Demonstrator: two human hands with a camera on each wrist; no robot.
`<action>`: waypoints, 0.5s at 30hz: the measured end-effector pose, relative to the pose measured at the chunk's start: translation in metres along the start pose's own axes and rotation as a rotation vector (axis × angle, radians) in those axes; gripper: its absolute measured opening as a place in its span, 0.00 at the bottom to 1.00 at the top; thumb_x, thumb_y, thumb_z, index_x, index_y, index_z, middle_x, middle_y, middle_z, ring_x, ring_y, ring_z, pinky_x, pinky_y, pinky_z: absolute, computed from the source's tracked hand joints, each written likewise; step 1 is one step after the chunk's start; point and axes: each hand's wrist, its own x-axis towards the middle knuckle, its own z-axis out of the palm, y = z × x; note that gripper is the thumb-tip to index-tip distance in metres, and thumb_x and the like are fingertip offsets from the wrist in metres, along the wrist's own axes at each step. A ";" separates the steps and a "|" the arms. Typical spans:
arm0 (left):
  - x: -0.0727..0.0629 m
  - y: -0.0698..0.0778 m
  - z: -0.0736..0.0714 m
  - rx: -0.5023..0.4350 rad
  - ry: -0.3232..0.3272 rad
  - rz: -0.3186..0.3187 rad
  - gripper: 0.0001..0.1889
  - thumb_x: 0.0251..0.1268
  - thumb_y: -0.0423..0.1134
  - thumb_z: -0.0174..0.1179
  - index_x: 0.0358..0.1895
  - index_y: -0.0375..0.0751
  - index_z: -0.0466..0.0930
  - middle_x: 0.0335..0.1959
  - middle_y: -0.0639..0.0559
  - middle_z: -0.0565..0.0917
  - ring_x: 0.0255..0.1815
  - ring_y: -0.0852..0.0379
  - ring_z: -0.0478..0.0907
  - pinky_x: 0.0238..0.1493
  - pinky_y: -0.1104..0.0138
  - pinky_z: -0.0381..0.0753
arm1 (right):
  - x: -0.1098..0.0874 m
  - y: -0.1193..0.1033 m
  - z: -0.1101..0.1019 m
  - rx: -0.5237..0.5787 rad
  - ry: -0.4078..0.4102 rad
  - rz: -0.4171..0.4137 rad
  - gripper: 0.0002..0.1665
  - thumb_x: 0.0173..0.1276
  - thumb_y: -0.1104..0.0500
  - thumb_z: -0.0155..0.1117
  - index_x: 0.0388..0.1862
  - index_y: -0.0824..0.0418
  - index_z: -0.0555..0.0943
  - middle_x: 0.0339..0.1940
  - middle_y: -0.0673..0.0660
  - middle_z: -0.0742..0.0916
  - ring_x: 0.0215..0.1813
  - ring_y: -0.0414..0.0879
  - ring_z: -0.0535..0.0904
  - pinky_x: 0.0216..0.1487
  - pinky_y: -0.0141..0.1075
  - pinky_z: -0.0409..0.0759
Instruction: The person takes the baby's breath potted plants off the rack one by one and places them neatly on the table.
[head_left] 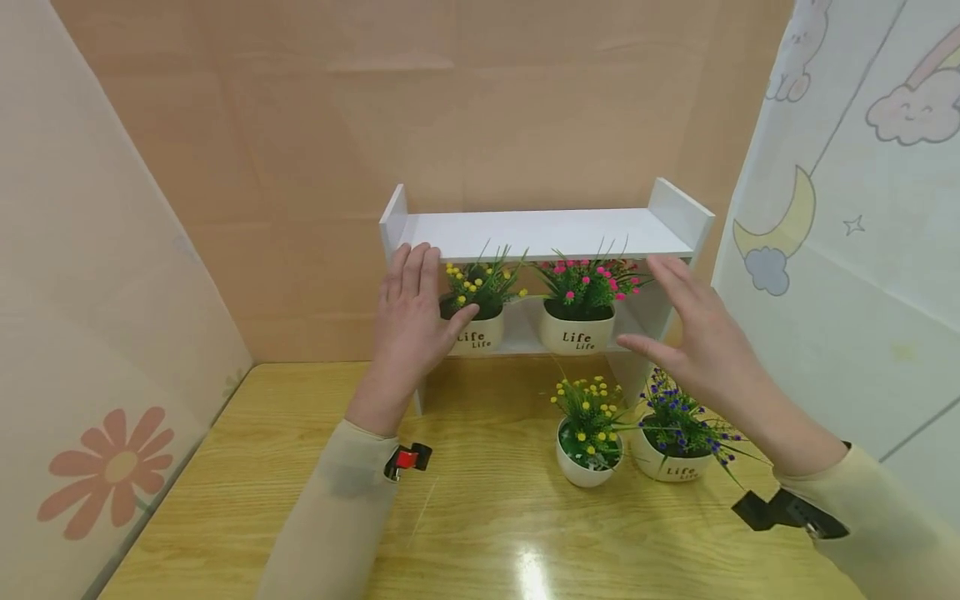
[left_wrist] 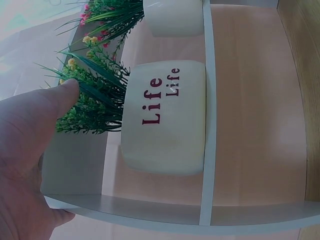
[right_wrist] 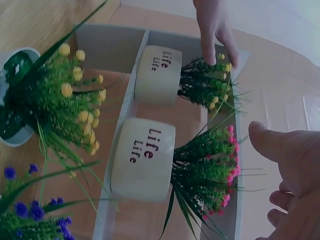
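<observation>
1. Two hands are present: the left hand [head_left: 408, 321] and the right hand [head_left: 708, 342]. Both are spread wide, fingers extended and thumbs held apart, gripping nothing.
2. There is one white shelf unit [head_left: 536, 233], standing between the two hands at the back of the bench [head_left: 465, 525].
3. Four potted plants are in sight, two on the unit's middle shelf and two on the bench.
4. On the shelf, the yellow-flowered plant [head_left: 489, 332] sits at left, partly covered by the left thumb; the pink-flowered plant [head_left: 577, 333] sits to its right, well apart from the left hand and just beside the right thumb in the head view.
5. On the bench are a small round pot of yellow flowers [head_left: 588, 446] and, to its right, a blue-flowered plant [head_left: 671, 454], below the right hand.
6. Three of the four pots carry "Life" lettering.
7. The left hand lies at the unit's upper left corner, the right hand near its right side; whether either touches the unit, I cannot tell.
</observation>
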 end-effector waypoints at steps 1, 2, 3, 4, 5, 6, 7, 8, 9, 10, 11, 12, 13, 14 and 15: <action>0.000 0.000 0.000 0.000 0.000 0.001 0.55 0.76 0.65 0.68 0.89 0.39 0.46 0.88 0.42 0.51 0.91 0.42 0.37 0.88 0.46 0.45 | 0.002 0.003 -0.001 -0.012 0.007 -0.012 0.63 0.65 0.57 0.87 0.91 0.63 0.59 0.88 0.69 0.64 0.88 0.70 0.57 0.84 0.69 0.55; 0.000 0.000 0.000 0.001 -0.001 0.001 0.55 0.76 0.65 0.68 0.89 0.39 0.46 0.88 0.42 0.52 0.91 0.41 0.38 0.88 0.46 0.45 | 0.003 0.006 -0.001 -0.024 0.014 -0.022 0.63 0.65 0.57 0.87 0.90 0.64 0.60 0.88 0.70 0.65 0.87 0.71 0.57 0.84 0.68 0.55; 0.000 0.001 0.000 0.002 -0.001 0.002 0.55 0.76 0.65 0.68 0.89 0.39 0.47 0.88 0.42 0.52 0.91 0.41 0.38 0.88 0.45 0.46 | 0.005 0.008 -0.002 -0.034 0.020 -0.031 0.63 0.64 0.58 0.88 0.90 0.64 0.60 0.88 0.70 0.65 0.87 0.70 0.57 0.84 0.68 0.55; 0.000 0.001 -0.001 0.001 -0.001 0.001 0.55 0.76 0.65 0.68 0.89 0.39 0.47 0.88 0.42 0.52 0.91 0.41 0.38 0.88 0.45 0.46 | 0.007 0.011 -0.002 -0.045 0.026 -0.039 0.63 0.63 0.58 0.88 0.89 0.65 0.61 0.87 0.71 0.66 0.87 0.70 0.57 0.84 0.68 0.55; 0.000 0.001 -0.001 0.001 -0.001 0.000 0.55 0.75 0.65 0.68 0.89 0.39 0.47 0.88 0.42 0.52 0.91 0.41 0.38 0.88 0.45 0.46 | 0.008 0.013 -0.002 -0.057 0.031 -0.045 0.63 0.63 0.58 0.88 0.89 0.65 0.61 0.87 0.71 0.66 0.88 0.69 0.57 0.85 0.67 0.55; 0.000 0.001 -0.001 0.000 0.000 -0.001 0.55 0.75 0.65 0.68 0.89 0.38 0.47 0.88 0.42 0.52 0.91 0.41 0.38 0.88 0.45 0.46 | 0.011 0.016 -0.002 -0.070 0.035 -0.052 0.63 0.62 0.58 0.88 0.89 0.66 0.61 0.86 0.72 0.66 0.88 0.69 0.57 0.85 0.66 0.54; 0.000 0.001 -0.001 0.000 -0.001 -0.003 0.55 0.75 0.65 0.69 0.89 0.38 0.47 0.88 0.42 0.52 0.91 0.41 0.38 0.88 0.46 0.46 | 0.013 0.018 -0.003 -0.082 0.039 -0.059 0.63 0.61 0.58 0.89 0.89 0.67 0.62 0.86 0.72 0.67 0.88 0.69 0.57 0.86 0.66 0.54; 0.000 0.001 -0.001 0.002 0.000 -0.003 0.55 0.76 0.65 0.69 0.89 0.38 0.47 0.88 0.42 0.52 0.91 0.41 0.38 0.88 0.46 0.46 | 0.014 0.020 -0.003 -0.094 0.042 -0.061 0.63 0.61 0.57 0.89 0.88 0.67 0.62 0.86 0.72 0.67 0.88 0.69 0.57 0.86 0.65 0.54; 0.000 0.001 -0.001 0.003 0.000 -0.004 0.55 0.75 0.65 0.69 0.89 0.38 0.47 0.88 0.42 0.52 0.91 0.41 0.38 0.88 0.46 0.45 | 0.016 0.022 -0.004 -0.105 0.041 -0.062 0.64 0.61 0.57 0.89 0.88 0.67 0.61 0.86 0.72 0.67 0.88 0.69 0.57 0.86 0.64 0.52; 0.000 0.002 -0.001 0.004 -0.001 -0.004 0.55 0.75 0.65 0.69 0.89 0.38 0.47 0.88 0.42 0.52 0.91 0.41 0.38 0.88 0.46 0.45 | 0.018 0.024 -0.004 -0.116 0.039 -0.061 0.64 0.61 0.57 0.89 0.88 0.68 0.61 0.86 0.72 0.67 0.88 0.69 0.56 0.87 0.63 0.50; 0.000 0.002 -0.001 0.006 -0.001 -0.004 0.55 0.75 0.65 0.69 0.89 0.38 0.47 0.88 0.42 0.52 0.91 0.41 0.38 0.88 0.46 0.45 | 0.020 0.026 -0.005 -0.125 0.037 -0.061 0.64 0.61 0.56 0.89 0.88 0.68 0.62 0.86 0.72 0.67 0.88 0.69 0.56 0.88 0.62 0.49; 0.000 0.002 -0.001 0.008 -0.001 -0.004 0.55 0.76 0.65 0.68 0.88 0.38 0.47 0.88 0.42 0.52 0.91 0.41 0.38 0.88 0.46 0.45 | 0.022 0.028 -0.005 -0.133 0.032 -0.058 0.64 0.62 0.56 0.89 0.88 0.68 0.62 0.86 0.72 0.67 0.89 0.68 0.55 0.88 0.61 0.46; 0.000 0.002 -0.001 0.009 0.000 -0.004 0.55 0.76 0.65 0.68 0.88 0.38 0.47 0.88 0.42 0.52 0.91 0.41 0.38 0.88 0.46 0.45 | 0.023 0.029 -0.006 -0.138 0.028 -0.054 0.63 0.62 0.55 0.89 0.88 0.68 0.62 0.86 0.72 0.67 0.89 0.68 0.55 0.88 0.61 0.45; 0.000 0.002 -0.001 0.009 0.002 -0.003 0.55 0.76 0.65 0.68 0.88 0.38 0.48 0.88 0.42 0.52 0.91 0.41 0.38 0.88 0.46 0.46 | 0.025 0.030 -0.007 -0.141 0.023 -0.051 0.63 0.63 0.55 0.89 0.88 0.69 0.62 0.86 0.72 0.67 0.89 0.68 0.54 0.89 0.60 0.43; 0.000 0.002 -0.001 0.007 0.003 -0.003 0.55 0.76 0.65 0.69 0.88 0.38 0.48 0.88 0.42 0.52 0.91 0.41 0.38 0.88 0.45 0.46 | 0.026 0.032 -0.007 -0.144 0.017 -0.048 0.63 0.63 0.54 0.88 0.88 0.69 0.61 0.86 0.72 0.66 0.90 0.67 0.53 0.89 0.59 0.41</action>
